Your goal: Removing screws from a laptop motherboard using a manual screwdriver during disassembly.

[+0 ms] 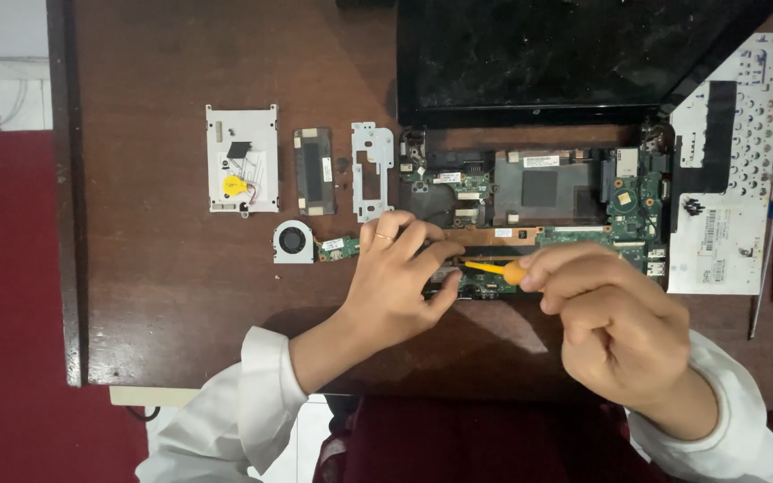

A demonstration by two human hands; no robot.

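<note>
- Right hand [615, 326] nearest the camera, white sleeve at the wrist, fingers curled tight round a yellow-handled screwdriver [494, 268], its tip pointing left across the board.
- Left hand [395, 277] just beside, half open, fingertips pressing down on the near edge of the green circuit board [624, 201]; nothing gripped.
- Board seated in the opened laptop base [539, 188] on the dark wooden table [163, 268].
- Left of the hands: small round fan [293, 241] with a tiny green card touching it.
- Farther back on the left, in a row: white metal plate [242, 161], dark narrow module [314, 170], pale bracket [372, 170].
- At right: white keyboard backing [726, 161], a spare screwdriver [765, 259] beside it.
- Farthest: black laptop screen [539, 54].
</note>
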